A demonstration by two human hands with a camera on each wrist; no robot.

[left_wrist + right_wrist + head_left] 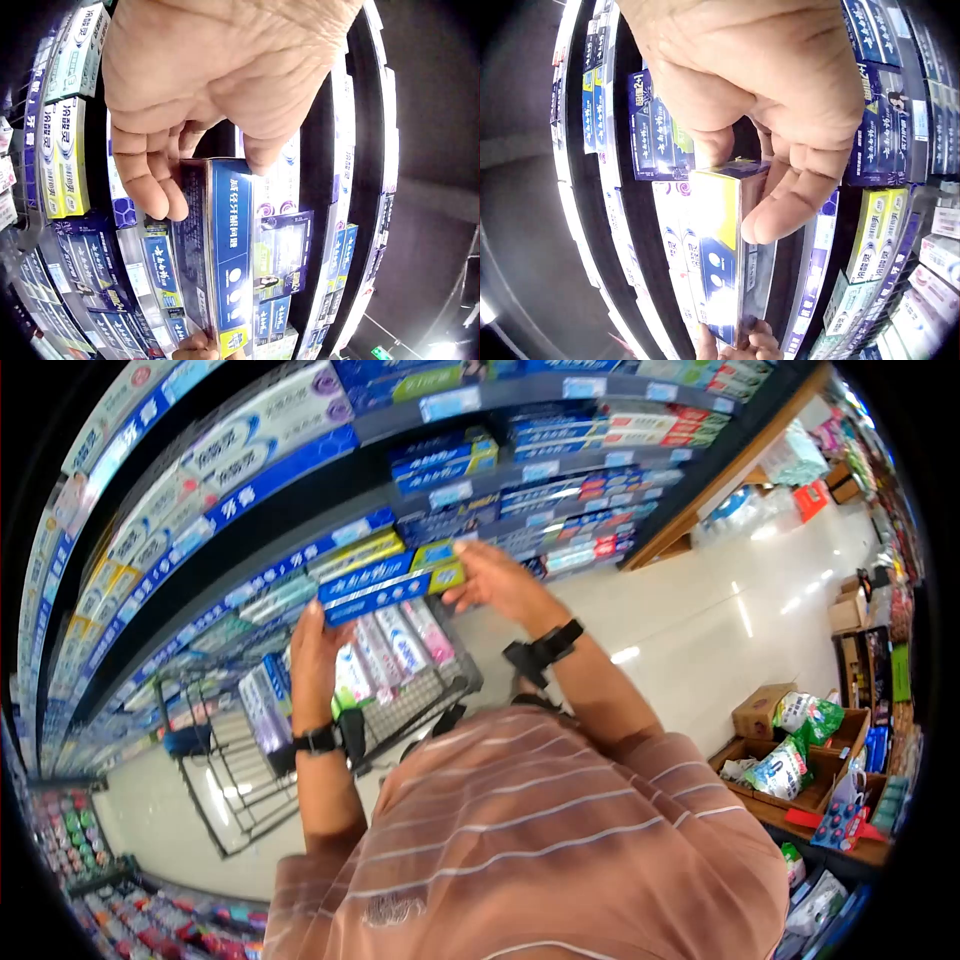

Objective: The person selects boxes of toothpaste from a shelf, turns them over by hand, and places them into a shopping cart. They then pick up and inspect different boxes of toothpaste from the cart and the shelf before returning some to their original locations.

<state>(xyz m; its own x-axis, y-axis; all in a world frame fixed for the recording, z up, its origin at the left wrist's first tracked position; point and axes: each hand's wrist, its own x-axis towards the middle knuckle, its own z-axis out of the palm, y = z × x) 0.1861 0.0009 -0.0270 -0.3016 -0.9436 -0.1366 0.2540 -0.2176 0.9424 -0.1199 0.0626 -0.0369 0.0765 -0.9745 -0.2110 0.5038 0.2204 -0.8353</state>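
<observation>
Both hands hold a long blue toothpaste box [375, 598] with a yellow end, level in front of the shelves in the head view. My left hand [318, 650] grips its blue end, thumb on one face and fingers on the opposite side in the left wrist view. At the yellow end, my right hand [500, 582] pinches the box between thumb and fingers. White lettering and round icons show along the blue face [234, 232] in the left wrist view. Below the box, a wire shopping cart [235, 810] carries several toothpaste boxes [405, 645].
Shelves packed with toothpaste boxes [245, 445] curve along the front and left. Blue price strips [450, 403] line their edges. On the right, pale tiled floor [690, 620] leads to wooden bins [830, 765] with bagged goods and a cardboard box [765, 710].
</observation>
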